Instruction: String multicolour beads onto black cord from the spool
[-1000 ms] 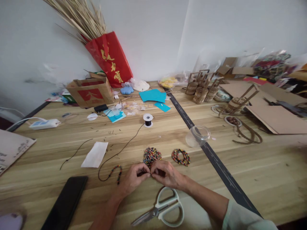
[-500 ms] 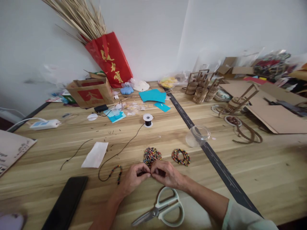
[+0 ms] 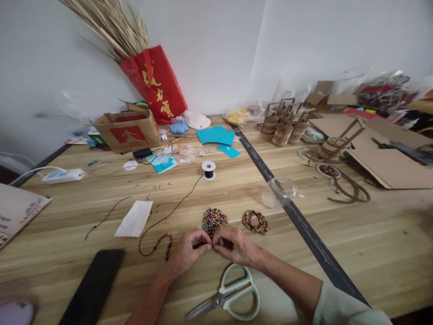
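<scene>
My left hand (image 3: pixel 186 253) and my right hand (image 3: pixel 235 246) meet fingertip to fingertip at the table's near edge, both pinched shut on a thin black cord. The cord (image 3: pixel 176 205) carries several coloured beads (image 3: pixel 163 239) to the left of my left hand and runs back to a small spool (image 3: pixel 209 169). A heap of loose coloured beads (image 3: pixel 214 220) lies just beyond my fingers. A finished bead bracelet (image 3: pixel 255 222) lies to its right. What my right fingers pinch besides the cord is too small to tell.
Scissors (image 3: pixel 230 294) lie under my right wrist. A black phone (image 3: pixel 93 286) lies at the near left, a white paper slip (image 3: pixel 134 219) beyond it. A clear plastic cup (image 3: pixel 279 191) lies tipped by the dark table seam. Boxes, a red bag (image 3: pixel 155 85) and wooden craft pieces line the back.
</scene>
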{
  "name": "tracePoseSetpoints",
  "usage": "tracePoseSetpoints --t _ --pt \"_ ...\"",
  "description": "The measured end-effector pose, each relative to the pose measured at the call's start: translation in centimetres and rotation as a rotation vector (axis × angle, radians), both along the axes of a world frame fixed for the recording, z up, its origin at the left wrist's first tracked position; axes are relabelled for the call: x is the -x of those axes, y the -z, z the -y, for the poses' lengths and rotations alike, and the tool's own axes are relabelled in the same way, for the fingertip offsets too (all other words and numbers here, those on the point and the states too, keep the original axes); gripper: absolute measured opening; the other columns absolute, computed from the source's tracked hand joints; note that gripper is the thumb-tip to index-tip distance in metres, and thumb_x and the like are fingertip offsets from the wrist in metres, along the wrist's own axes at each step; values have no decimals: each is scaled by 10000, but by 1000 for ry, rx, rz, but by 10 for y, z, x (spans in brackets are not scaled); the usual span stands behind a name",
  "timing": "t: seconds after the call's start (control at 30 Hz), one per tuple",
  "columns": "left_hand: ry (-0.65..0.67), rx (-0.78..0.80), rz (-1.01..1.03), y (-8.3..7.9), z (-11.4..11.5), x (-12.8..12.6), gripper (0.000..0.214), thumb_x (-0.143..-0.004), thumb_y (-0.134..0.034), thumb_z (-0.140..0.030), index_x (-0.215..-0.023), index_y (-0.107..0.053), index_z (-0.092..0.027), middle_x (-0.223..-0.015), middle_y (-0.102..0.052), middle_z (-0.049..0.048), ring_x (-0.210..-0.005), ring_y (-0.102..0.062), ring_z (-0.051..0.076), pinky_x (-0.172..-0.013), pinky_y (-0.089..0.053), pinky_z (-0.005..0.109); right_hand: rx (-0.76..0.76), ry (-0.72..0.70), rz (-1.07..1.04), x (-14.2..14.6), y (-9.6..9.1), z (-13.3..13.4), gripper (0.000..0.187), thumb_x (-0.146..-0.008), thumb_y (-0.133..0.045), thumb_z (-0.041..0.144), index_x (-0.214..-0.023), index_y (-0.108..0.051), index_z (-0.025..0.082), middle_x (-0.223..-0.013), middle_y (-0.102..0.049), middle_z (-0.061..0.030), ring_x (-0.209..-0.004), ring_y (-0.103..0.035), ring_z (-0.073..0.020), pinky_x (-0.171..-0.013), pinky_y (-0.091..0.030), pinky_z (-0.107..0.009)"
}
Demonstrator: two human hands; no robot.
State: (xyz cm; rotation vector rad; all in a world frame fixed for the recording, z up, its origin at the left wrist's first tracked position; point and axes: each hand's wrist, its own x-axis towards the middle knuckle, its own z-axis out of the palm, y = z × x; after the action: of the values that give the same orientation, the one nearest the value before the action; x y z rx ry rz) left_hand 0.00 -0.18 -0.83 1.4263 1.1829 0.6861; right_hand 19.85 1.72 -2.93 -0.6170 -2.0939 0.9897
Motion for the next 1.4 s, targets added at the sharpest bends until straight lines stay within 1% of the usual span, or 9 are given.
tracePoseSetpoints --t 0.2,0.5,0.77,1.1,1.4 --pt "-5 14 18 -1 1 -1 107 -712 -649 -248 -703 -626 -145 -682 -624 11 -676 -567 160 -663 -446 256 13 -1 12 0 1 0 52 -894 -574 191 -889 -615 160 -775 -608 -27 -659 -560 -117 -595 -451 -204" --pt "12 27 25 1 1 -1 144 -708 -661 -290 -699 -608 -156 -671 -604 5 -656 -556 152 -656 -434 256 6 6 14 0 2 0 37 -888 -583 185 -889 -613 163 -764 -605 -23 -647 -559 -116 -593 -447 -206" --pt "6 26 52 -1 1 -2 101 -712 -669 -255 -706 -626 -165 -683 -633 12 -677 -564 154 -658 -446 249 17 6 13 0 3 0 24 -886 -596 191 -889 -605 169 -758 -592 -12 -647 -556 -114 -589 -441 -202" --pt "-4 45 48 0 0 1 190 -705 -693 -330 -714 -626 -153 -685 -620 15 -689 -552 160 -654 -423 254 17 6 23 0 1 0 49 -900 -581 210 -885 -604 170 -762 -598 -17 -642 -550 -111 -584 -445 -199" --pt "-24 35 54 2 -1 1 143 -703 -667 -288 -712 -623 -152 -686 -619 15 -679 -560 163 -654 -434 260 7 -4 21 0 2 0 51 -899 -575 208 -878 -600 170 -748 -593 -14 -629 -541 -108 -578 -438 -196"
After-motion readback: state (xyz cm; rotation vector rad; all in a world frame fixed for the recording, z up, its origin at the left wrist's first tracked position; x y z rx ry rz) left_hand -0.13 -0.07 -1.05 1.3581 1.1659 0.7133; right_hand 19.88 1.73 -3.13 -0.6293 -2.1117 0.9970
